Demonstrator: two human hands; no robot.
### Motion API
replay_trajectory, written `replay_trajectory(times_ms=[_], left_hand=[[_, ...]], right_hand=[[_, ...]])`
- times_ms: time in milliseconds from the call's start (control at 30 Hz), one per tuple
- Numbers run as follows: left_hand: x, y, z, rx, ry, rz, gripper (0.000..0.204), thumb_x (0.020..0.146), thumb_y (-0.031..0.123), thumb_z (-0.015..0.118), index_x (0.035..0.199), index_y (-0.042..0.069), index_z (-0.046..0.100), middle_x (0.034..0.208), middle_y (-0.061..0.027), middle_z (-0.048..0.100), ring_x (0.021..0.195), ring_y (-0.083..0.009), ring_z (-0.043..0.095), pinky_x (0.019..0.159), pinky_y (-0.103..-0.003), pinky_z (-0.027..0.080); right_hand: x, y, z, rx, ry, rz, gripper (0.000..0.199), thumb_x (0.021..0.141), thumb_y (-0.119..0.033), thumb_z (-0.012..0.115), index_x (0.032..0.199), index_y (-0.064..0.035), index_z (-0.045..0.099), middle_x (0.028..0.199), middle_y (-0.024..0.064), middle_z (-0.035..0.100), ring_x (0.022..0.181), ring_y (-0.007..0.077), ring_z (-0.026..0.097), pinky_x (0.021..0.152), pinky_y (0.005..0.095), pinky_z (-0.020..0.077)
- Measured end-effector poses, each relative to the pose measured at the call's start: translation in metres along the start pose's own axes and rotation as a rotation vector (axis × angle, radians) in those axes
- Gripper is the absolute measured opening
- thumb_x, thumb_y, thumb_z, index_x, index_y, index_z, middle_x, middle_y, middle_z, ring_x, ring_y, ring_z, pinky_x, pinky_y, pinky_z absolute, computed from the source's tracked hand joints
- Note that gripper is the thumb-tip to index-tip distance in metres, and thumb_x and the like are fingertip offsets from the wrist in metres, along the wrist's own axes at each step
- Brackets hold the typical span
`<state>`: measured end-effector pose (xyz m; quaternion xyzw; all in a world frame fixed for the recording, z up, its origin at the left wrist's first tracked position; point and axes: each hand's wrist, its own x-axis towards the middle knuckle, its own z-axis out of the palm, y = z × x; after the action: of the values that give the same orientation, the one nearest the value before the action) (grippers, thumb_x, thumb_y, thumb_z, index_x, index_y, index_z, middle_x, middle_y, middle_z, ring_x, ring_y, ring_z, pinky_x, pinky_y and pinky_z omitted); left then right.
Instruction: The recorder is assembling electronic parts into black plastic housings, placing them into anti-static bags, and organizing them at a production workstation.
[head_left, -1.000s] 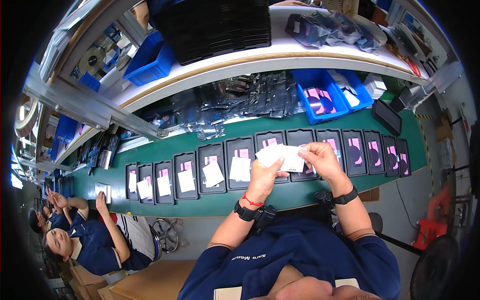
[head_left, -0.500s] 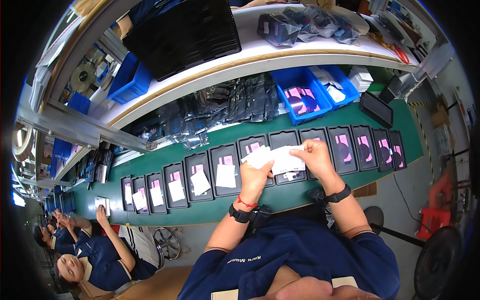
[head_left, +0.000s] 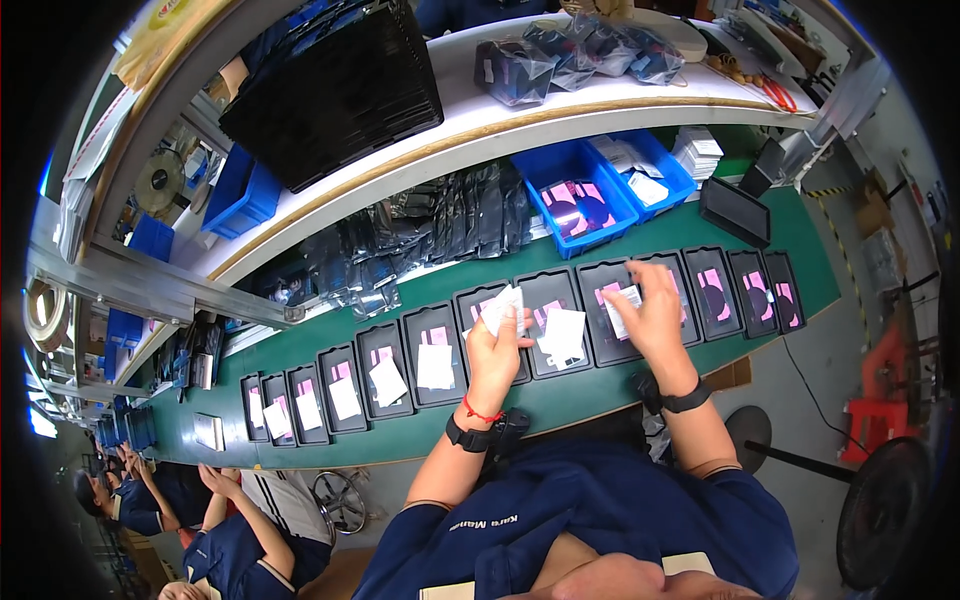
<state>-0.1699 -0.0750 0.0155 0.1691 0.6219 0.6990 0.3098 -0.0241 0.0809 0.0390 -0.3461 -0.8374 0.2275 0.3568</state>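
Observation:
A row of shallow black trays holds pink-and-black pieces, and several of the trays also have white paper sheets lying in them. My left hand is closed on a small stack of white paper sheets, held above one tray. Over a tray to the right, my right hand is open with its fingers apart. A white sheet lies under its thumb, partly hidden by the hand. Between my hands, another white sheet rests in a tray.
Behind the trays stand blue bins, one with pink-and-black pieces, and a white stack. Black plastic bags lie under a shelf. A pile of black trays stands on it. A co-worker's hands are at the left.
My hands have moved apart, the right one going right and opening. A white sheet now lies in the tray between them, and another is under my right hand. The view has shifted slightly.

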Motion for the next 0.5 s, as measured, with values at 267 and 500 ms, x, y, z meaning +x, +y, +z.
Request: replay_trajectory(times_ms=[267, 500], left_hand=[[-0.009, 0.012, 0.067, -0.200, -0.317, -0.205, 0.028, 0.080, 0.004, 0.065, 0.106, -0.002, 0.058, 0.092, -0.0091, 0.064, 0.079, -0.0172, 0.064, 0.054, -0.024, 0.056], [-0.007, 0.001, 0.098, -0.355, -0.605, -0.375, 0.035, 0.091, 0.020, 0.054, 0.118, 0.000, 0.050, 0.106, -0.0093, 0.059, 0.093, -0.0185, 0.060, 0.067, -0.033, 0.058]], right_hand=[[-0.005, -0.007, -0.006, 0.982, -0.335, 0.414, 0.008, 0.075, 0.003, 0.068, 0.074, 0.0011, 0.060, 0.070, 0.0070, 0.063, 0.061, 0.0092, 0.059, 0.056, 0.0206, 0.0479], [-0.009, 0.037, -0.045, 0.939, -0.276, 0.385, 0.006, 0.080, -0.002, 0.065, 0.080, 0.0036, 0.063, 0.073, 0.0031, 0.063, 0.063, 0.0051, 0.054, 0.056, 0.0196, 0.0440]])
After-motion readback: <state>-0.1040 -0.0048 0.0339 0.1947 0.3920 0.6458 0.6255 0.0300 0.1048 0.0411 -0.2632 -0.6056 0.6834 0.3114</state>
